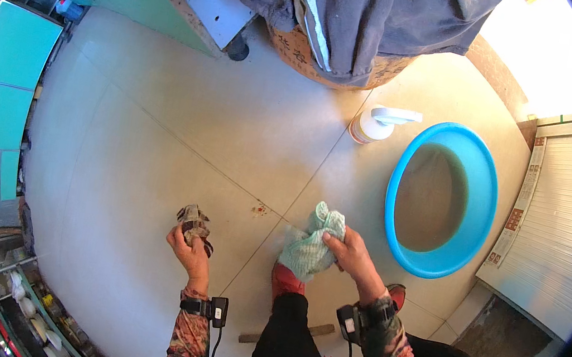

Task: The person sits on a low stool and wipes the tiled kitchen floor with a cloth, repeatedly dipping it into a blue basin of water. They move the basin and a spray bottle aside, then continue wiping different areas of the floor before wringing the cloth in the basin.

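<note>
Beside the blue basin [397,215], on its left, a green cloth [311,243] sits bunched in the right hand [352,254], whose grip is closed over the cloth's right edge with the thumb on top. The cloth's length runs up and down from that grip, its upper folds pointing toward the pump bottle [374,124] that stands above and left of the basin, its lower end hanging over a red shoe [285,281]. Farther left of the basin, well apart from the green cloth, the left hand [191,249] has its grip shut on a small brown crumpled rag [194,220], held above the tiled floor [162,133]. The right hand is much the nearer of the two to the basin, which holds murky water. A small reddish stain [259,210] marks the floor between the two hands. Dark fabric [366,8] drapes over a brown jar [302,54] far above the basin.
</note>
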